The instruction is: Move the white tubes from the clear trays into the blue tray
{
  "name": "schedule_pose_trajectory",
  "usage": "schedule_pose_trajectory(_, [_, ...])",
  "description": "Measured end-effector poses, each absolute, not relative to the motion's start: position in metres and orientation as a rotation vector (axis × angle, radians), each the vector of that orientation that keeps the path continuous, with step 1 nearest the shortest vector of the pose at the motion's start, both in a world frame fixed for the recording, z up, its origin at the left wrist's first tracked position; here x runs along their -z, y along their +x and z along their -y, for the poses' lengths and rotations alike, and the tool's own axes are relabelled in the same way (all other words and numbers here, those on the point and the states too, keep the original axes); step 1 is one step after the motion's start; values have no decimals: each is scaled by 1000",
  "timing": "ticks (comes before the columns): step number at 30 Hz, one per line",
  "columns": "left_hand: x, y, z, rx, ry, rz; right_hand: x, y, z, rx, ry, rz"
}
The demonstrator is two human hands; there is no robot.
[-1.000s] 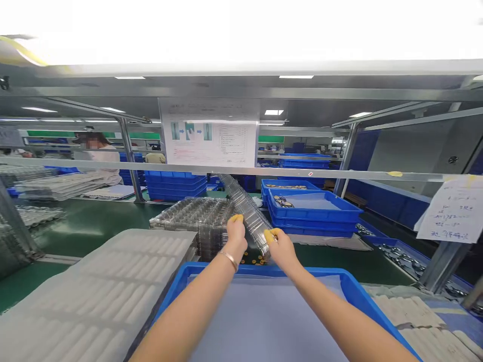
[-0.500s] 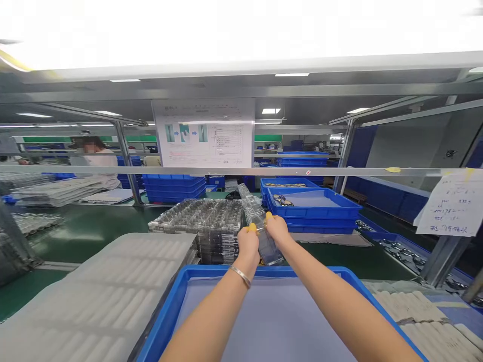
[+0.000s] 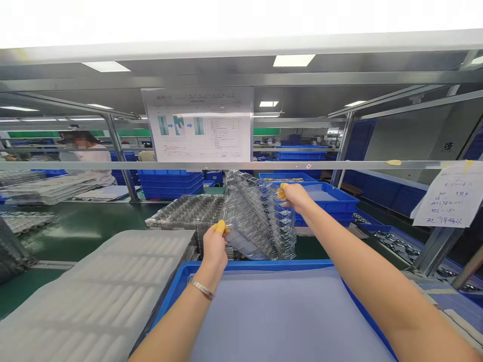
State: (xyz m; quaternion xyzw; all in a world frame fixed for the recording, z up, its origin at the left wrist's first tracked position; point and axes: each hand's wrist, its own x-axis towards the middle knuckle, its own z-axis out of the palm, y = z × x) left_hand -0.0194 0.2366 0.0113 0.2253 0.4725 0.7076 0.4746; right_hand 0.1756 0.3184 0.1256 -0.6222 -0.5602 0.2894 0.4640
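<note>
A clear plastic compartment tray (image 3: 251, 216) is held up and tilted between my hands, above the far rim of the blue bin in front of me. My left hand (image 3: 216, 246), with yellow finger covers, is closed on the tray's lower left edge. My right hand (image 3: 292, 196), also in yellow finger covers, is closed on its upper right side. Whether it is one tray or more I cannot tell. Behind it stands a stack of similar clear trays (image 3: 184, 211). The blue bin (image 3: 184, 274) below my arms has a pale sheet (image 3: 287, 317) on its floor.
A white foam-like padded stack (image 3: 113, 281) lies at left. Blue bins (image 3: 332, 201) are stacked at the back right, others (image 3: 169, 183) at the back left. A metal rail (image 3: 339, 165) crosses ahead, carrying a printed sheet (image 3: 199, 125). A person (image 3: 90, 156) is at the far left.
My hands have spread apart, left hand to the left and right hand up and right. The clear tray has turned from nearly edge-on to show its broad face.
</note>
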Motion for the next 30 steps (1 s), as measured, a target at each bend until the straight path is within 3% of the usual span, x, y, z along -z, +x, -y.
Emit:
schedule_pose_trajectory(7, [-38, -4, -242, -1588, 517, -1031, -110, 130, -246, -280, -1460, 1968])
schedule_pose_trajectory(13, [-48, -17, -250, -1644, 400, -914, -96, 179, -210, -46, -1415, 2052])
schedule_pose_trajectory(25, [-11, -29, -201, -1653, 509, -673, -71, 315, -156, -234, -1274, 2414])
schedule_pose_trajectory(30, [-3, 23, -168, -1626, 631, -638, -92, 277, -156, 46, -1486, 2377])
